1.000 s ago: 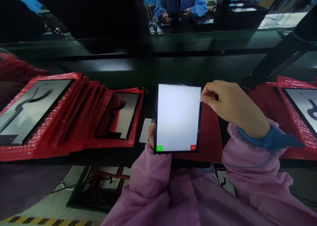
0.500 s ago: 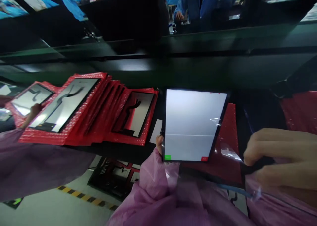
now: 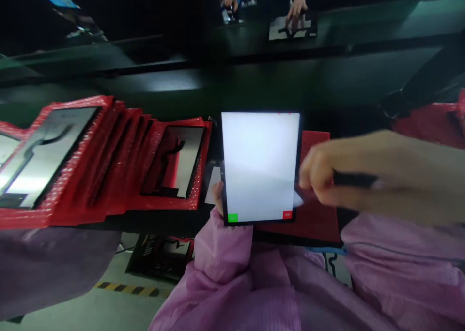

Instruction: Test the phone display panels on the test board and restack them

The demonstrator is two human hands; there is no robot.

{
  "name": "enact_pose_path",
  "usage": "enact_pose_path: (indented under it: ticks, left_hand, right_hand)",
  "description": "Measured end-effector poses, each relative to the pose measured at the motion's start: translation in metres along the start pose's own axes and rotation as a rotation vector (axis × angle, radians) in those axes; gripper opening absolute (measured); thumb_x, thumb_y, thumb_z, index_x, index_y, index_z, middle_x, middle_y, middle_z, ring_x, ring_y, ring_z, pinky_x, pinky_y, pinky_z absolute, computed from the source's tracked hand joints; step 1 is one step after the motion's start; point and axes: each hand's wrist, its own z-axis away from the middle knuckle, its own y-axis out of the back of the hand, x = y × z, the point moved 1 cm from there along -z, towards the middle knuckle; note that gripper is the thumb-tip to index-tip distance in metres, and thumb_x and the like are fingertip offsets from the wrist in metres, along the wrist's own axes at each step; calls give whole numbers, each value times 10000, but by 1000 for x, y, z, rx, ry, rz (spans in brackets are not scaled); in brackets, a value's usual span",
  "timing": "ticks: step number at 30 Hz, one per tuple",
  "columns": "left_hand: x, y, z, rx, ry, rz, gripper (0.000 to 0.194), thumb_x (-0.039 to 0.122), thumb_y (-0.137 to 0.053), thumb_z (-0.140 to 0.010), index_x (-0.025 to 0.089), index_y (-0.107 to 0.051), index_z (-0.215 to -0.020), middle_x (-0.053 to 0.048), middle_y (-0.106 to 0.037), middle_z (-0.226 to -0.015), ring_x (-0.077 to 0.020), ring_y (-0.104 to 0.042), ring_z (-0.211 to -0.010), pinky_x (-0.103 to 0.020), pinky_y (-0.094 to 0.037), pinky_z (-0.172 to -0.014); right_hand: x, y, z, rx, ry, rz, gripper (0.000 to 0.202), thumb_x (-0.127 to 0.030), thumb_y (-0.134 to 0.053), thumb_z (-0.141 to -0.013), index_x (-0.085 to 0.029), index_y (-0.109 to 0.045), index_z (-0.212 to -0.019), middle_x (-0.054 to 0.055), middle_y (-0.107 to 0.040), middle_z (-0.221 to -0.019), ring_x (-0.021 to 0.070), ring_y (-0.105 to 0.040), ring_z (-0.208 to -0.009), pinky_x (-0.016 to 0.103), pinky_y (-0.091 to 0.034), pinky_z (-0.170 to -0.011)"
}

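My left hand (image 3: 218,195) grips a tablet-like display screen (image 3: 259,166) by its lower left edge, the thumb showing at the side and the other fingers hidden behind. The screen glows white, with a green box at its lower left corner, a red one at its lower right and small red marks along the top. Just right of the screen is my right hand (image 3: 327,176), blurred by motion, its fingers curled together. Whatever it pinches cannot be made out. A small pale patch shows between the screen's edge and the red sheet (image 3: 316,224) underneath.
Left of the screen, red bubble-wrap sleeves (image 3: 119,166) lie in an overlapping stack, display panels (image 3: 178,161) on top. A white card (image 3: 212,186) lies beside the screen. More red wrap (image 3: 425,127) is at the right. Across the bench, a co-worker's hand (image 3: 298,7) touches another panel.
My right hand has moved left and up, close to the screen's right edge. The screen, still in my left hand, stands more upright in view. The camera view has shifted.
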Motion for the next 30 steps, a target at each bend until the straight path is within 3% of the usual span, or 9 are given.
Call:
enact_pose_path:
  ticks: [5,8,11,14,19,26,30]
  left_hand:
    - [11,-7,-2,-28,-60,192,399,471,-541,-871,265,-728,-1156,-22,-787,-1106,-264,-726,-1057,-399,-607,-917]
    - [15,-11,-2,-32,-67,180,379,469,-559,-869,252,-734,-1126,-27,-785,-1126,-263,-719,-1079,-378,-600,-922]
    - [14,-11,-2,-63,-71,135,360,490,-533,-890,273,-740,-1089,-5,-783,-1138,-271,-682,-1181,-375,-573,-975]
    - [12,-11,-1,-58,-72,112,361,468,-473,-938,270,-741,-1075,27,-787,-1115,-250,-652,-1241,-352,-542,-1018]
    - [13,-17,4,-69,-120,67,386,475,-476,-959,246,-728,-1139,-18,-774,-1164,-282,-611,-1300,-379,-543,-1027]
    - [15,-15,4,-46,-71,66,347,437,-444,-972,276,-748,-1007,16,-781,-1121,-239,-636,-1251,-352,-533,-1044]
    - [17,-22,5,61,-50,9,378,456,-411,-965,281,-741,-1026,-2,-782,-1103,-224,-601,-1306,-327,-535,-1042]
  right_hand:
    - [8,-6,-50,-22,-150,-198,260,-507,-647,-926,-253,-656,-870,38,-675,-776,214,-703,-850,345,-610,-761]
    - [18,-13,-69,-9,-188,-329,191,-355,-625,-961,-221,-601,-828,20,-669,-812,170,-701,-796,310,-624,-740]
    - [28,-20,-78,7,-94,-510,139,-199,-571,-965,-177,-564,-828,5,-633,-850,125,-687,-749,277,-640,-720]
    - [35,-28,-82,-1,-24,-679,141,-223,-582,-976,-150,-555,-859,3,-609,-883,112,-687,-815,263,-639,-829]
    - [37,-36,-88,42,-64,-919,241,-199,-515,-1030,-151,-505,-794,-24,-572,-801,68,-678,-831,221,-609,-909]
    - [23,-34,-92,109,-212,-828,398,-199,-417,-1070,-195,-504,-682,-71,-612,-750,18,-706,-812,160,-591,-919]
    - [25,-32,-95,147,-214,-720,387,-171,-401,-1057,-171,-557,-702,-65,-578,-707,53,-714,-845,160,-605,-831]
